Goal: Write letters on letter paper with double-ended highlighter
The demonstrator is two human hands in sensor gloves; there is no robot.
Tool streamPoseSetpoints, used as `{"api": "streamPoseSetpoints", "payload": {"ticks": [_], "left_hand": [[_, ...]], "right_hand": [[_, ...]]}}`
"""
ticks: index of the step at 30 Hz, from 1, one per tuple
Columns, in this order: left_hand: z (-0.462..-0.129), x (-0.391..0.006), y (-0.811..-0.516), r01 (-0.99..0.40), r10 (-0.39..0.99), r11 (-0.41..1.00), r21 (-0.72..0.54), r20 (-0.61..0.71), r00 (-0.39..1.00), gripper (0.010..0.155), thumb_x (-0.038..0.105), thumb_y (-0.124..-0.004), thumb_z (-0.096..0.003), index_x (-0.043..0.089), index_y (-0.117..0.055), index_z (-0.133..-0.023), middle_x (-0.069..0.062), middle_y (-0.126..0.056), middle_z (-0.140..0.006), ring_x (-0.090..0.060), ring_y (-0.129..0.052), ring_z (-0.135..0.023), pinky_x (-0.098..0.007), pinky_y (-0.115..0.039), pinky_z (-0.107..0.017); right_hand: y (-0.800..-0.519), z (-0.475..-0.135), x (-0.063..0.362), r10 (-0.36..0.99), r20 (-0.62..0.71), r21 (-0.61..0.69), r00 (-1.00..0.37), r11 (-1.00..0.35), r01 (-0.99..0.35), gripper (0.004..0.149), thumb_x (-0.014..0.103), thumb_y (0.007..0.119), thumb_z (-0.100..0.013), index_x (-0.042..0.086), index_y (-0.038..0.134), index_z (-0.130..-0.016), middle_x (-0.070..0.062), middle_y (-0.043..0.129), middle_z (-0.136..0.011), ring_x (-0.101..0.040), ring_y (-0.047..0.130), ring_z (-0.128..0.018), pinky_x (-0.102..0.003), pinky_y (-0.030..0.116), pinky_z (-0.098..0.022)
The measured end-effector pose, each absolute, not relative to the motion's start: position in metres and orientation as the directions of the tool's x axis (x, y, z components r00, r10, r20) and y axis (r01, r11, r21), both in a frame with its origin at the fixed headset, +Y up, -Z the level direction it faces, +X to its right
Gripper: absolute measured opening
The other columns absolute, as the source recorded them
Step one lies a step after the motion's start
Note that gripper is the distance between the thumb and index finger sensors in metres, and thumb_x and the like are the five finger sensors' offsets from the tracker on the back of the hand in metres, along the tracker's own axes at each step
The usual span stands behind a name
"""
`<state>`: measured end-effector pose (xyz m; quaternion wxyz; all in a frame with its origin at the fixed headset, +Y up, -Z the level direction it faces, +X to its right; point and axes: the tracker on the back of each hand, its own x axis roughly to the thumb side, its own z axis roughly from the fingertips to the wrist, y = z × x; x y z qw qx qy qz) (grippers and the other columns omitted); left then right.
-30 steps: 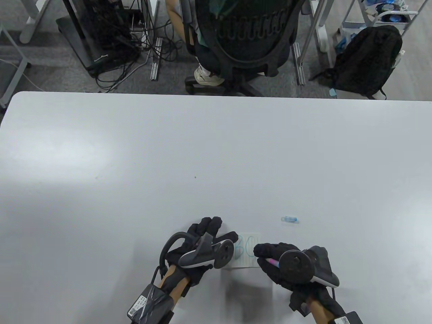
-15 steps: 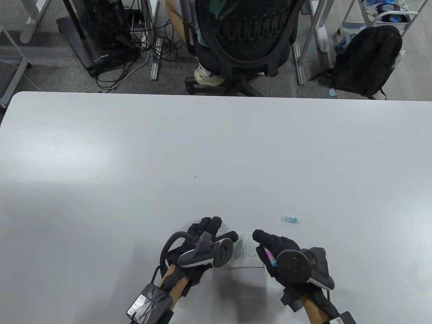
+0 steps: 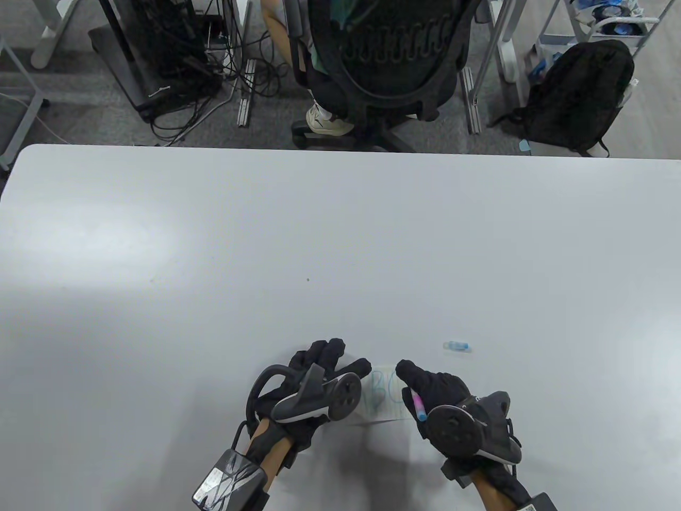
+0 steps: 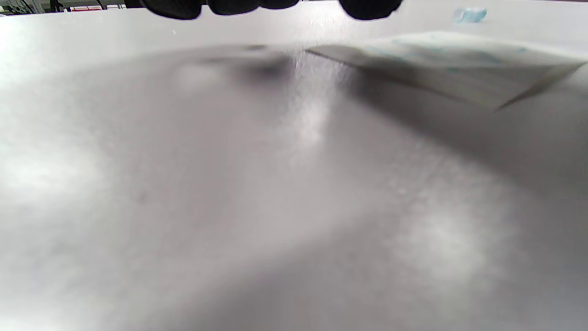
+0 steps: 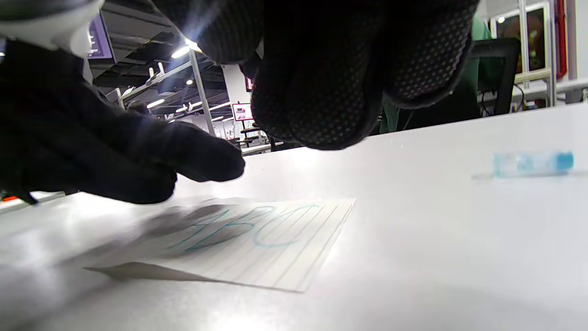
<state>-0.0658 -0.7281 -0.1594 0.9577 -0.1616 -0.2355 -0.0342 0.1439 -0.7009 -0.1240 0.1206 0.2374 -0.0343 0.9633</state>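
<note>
A small lined letter paper [image 3: 385,399] lies near the table's front edge with blue letters "ABC" on it, also readable in the right wrist view on the paper [image 5: 275,243]. My left hand [image 3: 346,362] lies at the paper's left edge with its fingers stretched out. My right hand [image 3: 420,380] is at the paper's right edge and grips a pink and blue highlighter [image 3: 418,405]. The highlighter's tip is hidden under the fingers [image 5: 330,92]. In the left wrist view the paper [image 4: 450,69] lies just beyond my fingertips.
A light blue highlighter cap [image 3: 457,346] lies on the white table [image 3: 340,239] just beyond and right of my right hand, also seen as the cap [image 5: 533,164]. An office chair [image 3: 393,58] and a black backpack [image 3: 577,96] stand behind the far edge.
My left hand slid slightly left and back, uncovering the letter A. My right hand moved forward along the paper's right side, still holding the highlighter.
</note>
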Motion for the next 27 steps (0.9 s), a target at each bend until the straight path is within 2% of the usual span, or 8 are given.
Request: {"api": "streamPoseSetpoints", "payload": {"ticks": [6, 16, 27], "left_hand": [[-0.147, -0.067, -0.713, 0.102, 0.028, 0.96, -0.26, 0.453, 0.891, 0.055, 0.038, -0.058, -0.064, 0.048, -0.034, -0.113, -0.011, -0.03, -0.126, -0.037, -0.041, -0.116, -0.058, -0.051, -0.084], [-0.122, -0.07, -0.7, 0.045, 0.067, 0.97, -0.24, 0.439, 0.896, 0.059, 0.042, -0.059, -0.0631, 0.042, -0.031, -0.115, -0.011, -0.034, -0.125, -0.036, -0.045, -0.116, -0.057, -0.053, -0.084], [-0.092, -0.071, -0.699, 0.005, 0.101, 0.975, -0.222, 0.46, 0.882, 0.066, 0.047, -0.059, -0.0611, 0.032, -0.029, -0.118, -0.008, -0.043, -0.123, -0.031, -0.056, -0.112, -0.055, -0.058, -0.082]], "right_hand": [[-0.697, -0.118, 0.137, 0.093, 0.478, -0.104, -0.873, -0.981, -0.162, 0.046, 0.034, 0.065, -0.055, 0.015, 0.071, -0.097, -0.016, 0.098, -0.064, -0.027, 0.102, -0.046, -0.056, 0.084, -0.049], [-0.699, -0.112, 0.13, 0.004, 0.503, -0.13, -0.864, -0.988, -0.08, 0.043, 0.038, 0.066, -0.053, 0.02, 0.077, -0.091, -0.011, 0.101, -0.056, -0.023, 0.104, -0.038, -0.053, 0.087, -0.045], [-0.702, -0.104, 0.114, -0.138, 0.522, -0.19, -0.841, -0.981, 0.043, 0.043, 0.044, 0.069, -0.05, 0.021, 0.084, -0.084, -0.003, 0.101, -0.038, -0.015, 0.102, -0.021, -0.046, 0.091, -0.035]]}}
